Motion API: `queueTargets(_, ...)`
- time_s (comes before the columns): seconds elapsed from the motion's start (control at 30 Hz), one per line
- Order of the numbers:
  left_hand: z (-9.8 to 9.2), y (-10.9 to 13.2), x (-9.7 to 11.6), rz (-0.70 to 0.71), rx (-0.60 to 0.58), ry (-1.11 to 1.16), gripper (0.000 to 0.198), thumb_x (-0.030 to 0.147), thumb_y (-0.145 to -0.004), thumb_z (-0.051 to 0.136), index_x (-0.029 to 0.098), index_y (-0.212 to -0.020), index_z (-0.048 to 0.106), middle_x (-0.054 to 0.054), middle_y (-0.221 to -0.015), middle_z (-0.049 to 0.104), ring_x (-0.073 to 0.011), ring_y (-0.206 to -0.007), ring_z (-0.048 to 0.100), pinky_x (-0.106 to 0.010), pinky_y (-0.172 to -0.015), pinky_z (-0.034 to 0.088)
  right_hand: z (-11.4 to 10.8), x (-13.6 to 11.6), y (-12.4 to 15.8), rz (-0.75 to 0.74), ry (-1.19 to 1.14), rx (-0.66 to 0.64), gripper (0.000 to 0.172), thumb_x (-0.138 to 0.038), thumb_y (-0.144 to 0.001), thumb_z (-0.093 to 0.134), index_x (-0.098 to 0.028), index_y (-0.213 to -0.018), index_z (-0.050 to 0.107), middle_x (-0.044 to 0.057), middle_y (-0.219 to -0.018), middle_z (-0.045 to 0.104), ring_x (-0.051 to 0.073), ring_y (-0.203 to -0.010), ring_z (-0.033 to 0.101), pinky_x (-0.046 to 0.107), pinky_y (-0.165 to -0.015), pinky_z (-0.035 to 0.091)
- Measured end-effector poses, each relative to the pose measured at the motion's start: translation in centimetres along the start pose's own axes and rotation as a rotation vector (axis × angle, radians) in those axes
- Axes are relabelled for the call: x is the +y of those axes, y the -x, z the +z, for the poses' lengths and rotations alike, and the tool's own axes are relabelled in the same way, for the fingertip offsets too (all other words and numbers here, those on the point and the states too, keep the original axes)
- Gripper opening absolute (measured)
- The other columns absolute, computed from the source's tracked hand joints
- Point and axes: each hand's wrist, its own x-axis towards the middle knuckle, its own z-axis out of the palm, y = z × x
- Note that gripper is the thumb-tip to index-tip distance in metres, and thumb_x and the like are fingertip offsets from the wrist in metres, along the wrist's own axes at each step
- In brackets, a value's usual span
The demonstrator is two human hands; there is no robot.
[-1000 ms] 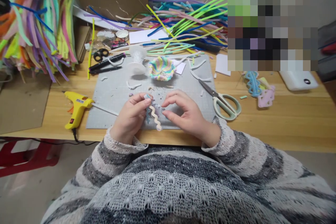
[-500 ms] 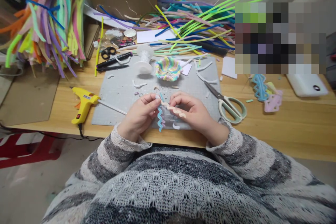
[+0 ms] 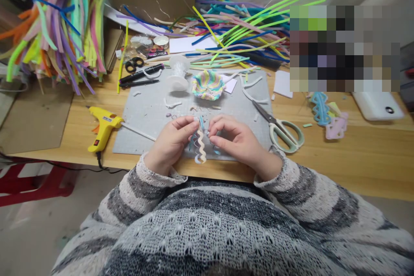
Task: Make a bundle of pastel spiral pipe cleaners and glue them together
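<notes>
My left hand is closed in a pinch on the top of a small bunch of wavy pipe cleaners. A cream wavy pipe cleaner hangs down from its fingertips, with blue and pale purple ones partly hidden behind it. Just to the right, my right hand has thumb and forefinger pressed together on a tiny pale bit too small to name. Below both hands lies the grey cutting mat. Beyond them on the mat sits a striped pastel bowl-shaped pipe-cleaner piece.
A yellow glue gun lies at left, scissors at right. A spool of clear line and black markers are farther back. Pipe-cleaner bundles stand back left; loose ones pile up behind. Wavy blue and pink pieces lie far right.
The cream wavy pipe cleaner reached across to my right hand before; now it hangs straight down from my left. My right fingers have come off it and pinch something tiny beside the bunch.
</notes>
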Motion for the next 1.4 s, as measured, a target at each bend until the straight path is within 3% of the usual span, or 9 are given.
queueTargets(0.27,-0.2,0.4,-0.2,0.163,0.01,-0.167,0.017,0.035,-0.073,0.078,0.021,-0.082,0.075,0.0,-0.081,0.069,-0.0098,-0.069,0.056,-0.022,-0.066,0.045,0.0,-0.2,0.3,-0.14,0.103,0.038,0.002,-0.02,-0.085,0.063,-0.022,-0.085,0.062,0.002,-0.091,0.059,0.016,-0.089,0.058,0.036,-0.084,0.046)
queueTargets(0.37,-0.1,0.6,0.1,0.146,0.008,-0.124,0.02,0.037,-0.072,0.078,0.021,-0.082,0.075,-0.001,-0.086,0.07,-0.0103,-0.072,0.058,-0.022,-0.067,0.045,-0.2,-0.5,0.7,-0.179,0.078,0.146,0.006,-0.017,-0.085,0.062,-0.023,-0.086,0.061,0.002,-0.091,0.059,0.016,-0.09,0.057,0.037,-0.086,0.046)
queueTargets(0.5,0.1,0.8,0.6,0.06,-0.016,-0.015,0.026,0.039,-0.067,0.082,0.018,-0.08,0.074,0.0,-0.077,0.068,-0.0087,-0.066,0.058,-0.019,-0.062,0.046,-0.6,-0.7,0.9,-0.175,0.031,0.22,0.006,-0.018,-0.086,0.06,-0.024,-0.086,0.061,0.002,-0.089,0.058,0.017,-0.088,0.056,0.038,-0.085,0.045)
queueTargets(0.67,0.0,0.8,0.8,0.005,-0.074,0.058,0.025,0.038,-0.069,0.081,0.017,-0.08,0.074,0.0,-0.074,0.067,-0.008,-0.064,0.059,-0.018,-0.059,0.048,-0.7,-0.7,0.8,-0.184,-0.021,0.14,0.006,-0.017,-0.086,0.059,-0.022,-0.085,0.06,0.002,-0.089,0.058,0.016,-0.089,0.057,0.037,-0.085,0.046)
queueTargets(1.1,0.1,0.9,0.7,-0.083,-0.088,0.062,0.029,0.038,-0.063,0.085,0.015,-0.076,0.073,-0.001,-0.067,0.069,-0.0089,-0.057,0.061,-0.019,-0.056,0.049,-0.3,-0.9,0.7,-0.197,0.06,-0.047,0.001,-0.022,-0.087,0.06,-0.022,-0.086,0.061,0.004,-0.097,0.056,0.017,-0.096,0.057,0.038,-0.09,0.048)
queueTargets(1.4,-0.1,0.9,0.7,-0.083,-0.106,0.052,0.029,0.039,-0.064,0.085,0.014,-0.076,0.074,-0.001,-0.068,0.07,-0.0087,-0.058,0.062,-0.018,-0.057,0.05,-0.3,-0.9,0.6,-0.181,0.092,-0.053,0.003,-0.023,-0.088,0.059,-0.022,-0.085,0.06,0.004,-0.098,0.055,0.017,-0.096,0.056,0.039,-0.09,0.048)
